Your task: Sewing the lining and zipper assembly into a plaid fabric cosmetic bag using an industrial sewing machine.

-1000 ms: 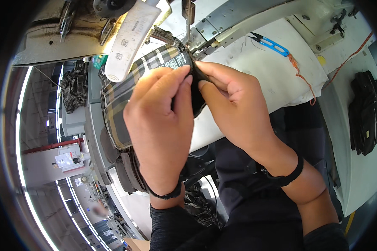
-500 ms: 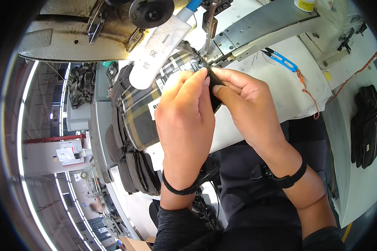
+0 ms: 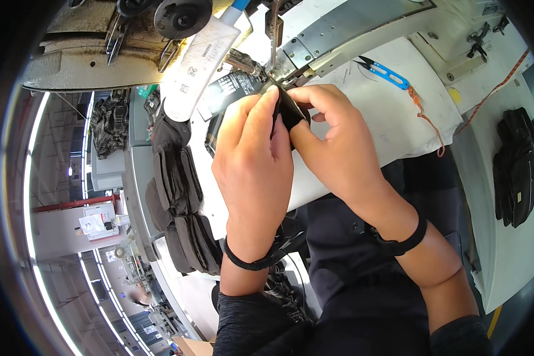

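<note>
My left hand (image 3: 252,157) pinches a piece of black fabric (image 3: 289,111) between thumb and fingers, just in front of the needle area of a sewing machine (image 3: 314,44). From the other side my right hand (image 3: 338,139) grips the same piece, its thumb and forefinger on the fabric's right edge. Beyond the left fingers lies a dark printed panel (image 3: 234,87), partly under a white plastic bar with a blue end (image 3: 193,71). How far the fabric reaches beneath my hands is hidden.
Blue thread snips (image 3: 388,76) with an orange cord lie on the white work surface (image 3: 391,127). Stacked dark fabric pouches (image 3: 181,184) line the left edge. A black bag (image 3: 519,169) rests on the white table at right. The machine head (image 3: 95,65) overhangs the upper left.
The plaid fabric that spread out left of my hands is now mostly out of sight, and a dark printed panel shows there. Both hands have shifted slightly left, still gripping the black fabric.
</note>
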